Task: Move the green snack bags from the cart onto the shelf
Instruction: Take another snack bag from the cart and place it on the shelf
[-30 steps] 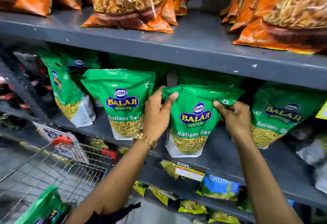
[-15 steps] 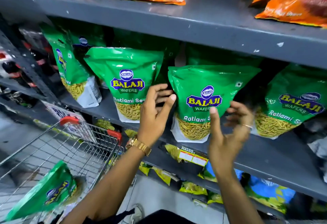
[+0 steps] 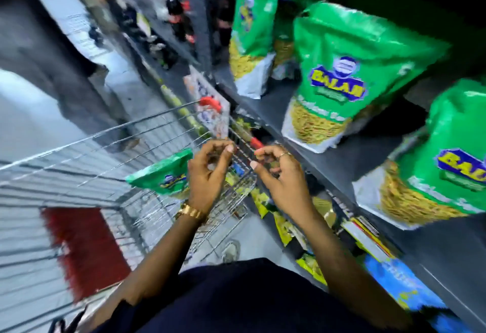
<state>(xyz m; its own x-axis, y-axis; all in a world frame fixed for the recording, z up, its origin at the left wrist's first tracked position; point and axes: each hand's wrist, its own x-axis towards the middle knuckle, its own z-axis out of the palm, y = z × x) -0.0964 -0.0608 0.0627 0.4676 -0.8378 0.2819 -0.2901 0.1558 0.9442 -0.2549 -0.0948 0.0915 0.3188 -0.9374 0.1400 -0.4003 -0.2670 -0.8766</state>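
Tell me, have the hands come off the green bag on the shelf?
Yes. Both hands, left and right, have dropped away from the shelf edge toward the cart, empty.

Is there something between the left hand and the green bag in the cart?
Nothing visible. The left hand is empty, directly beside the green bag, which stands inside the cart, its top uncovered.

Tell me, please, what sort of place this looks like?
Most likely a grocery shop aisle: a wire cart, grey shelf stocked with matching green snack bags, and more packets on lower shelves.
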